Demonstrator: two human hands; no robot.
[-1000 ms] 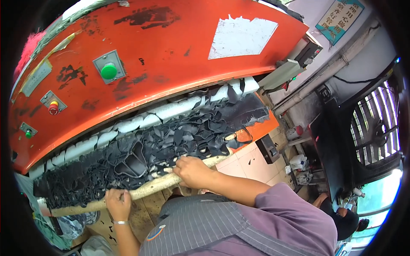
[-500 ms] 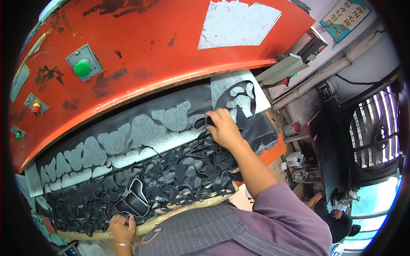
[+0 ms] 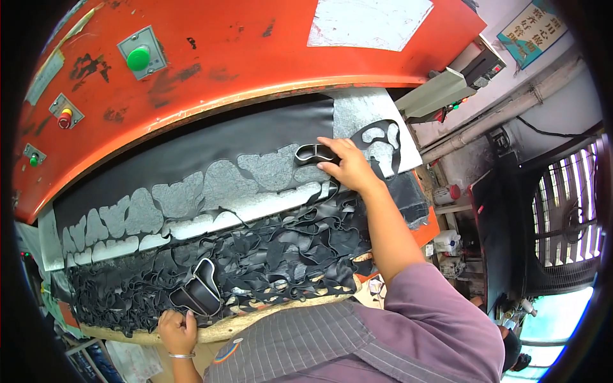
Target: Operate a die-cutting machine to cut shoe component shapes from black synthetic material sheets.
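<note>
My right hand [image 3: 350, 165] pinches a small curved metal cutting die [image 3: 308, 153] between thumb and fingers. The die stands on the cutting board at the cut border of a black leather-like sheet [image 3: 255, 127]. Grey board shows through the rounded holes cut in that sheet. My left hand [image 3: 176, 330] is closed over the pale front edge [image 3: 255, 317] of the bench, its fingers curled. Just beyond it, a larger cutting die [image 3: 201, 295] with inner dividers lies on a heap of black offcuts [image 3: 274, 246].
An orange press beam [image 3: 255, 57] spans the far side, with a green button [image 3: 138, 59] and a red stop button [image 3: 64, 119]. A cut scrap [image 3: 397, 143] lies on the board's right end. A large black fan [image 3: 565, 210] stands right. Another person [image 3: 513, 350] is at lower right.
My right hand has moved the small die slightly, and its open outline now shows clearly against the sheet's edge. My left hand stays at the bench edge. The whole view has shifted a little.
</note>
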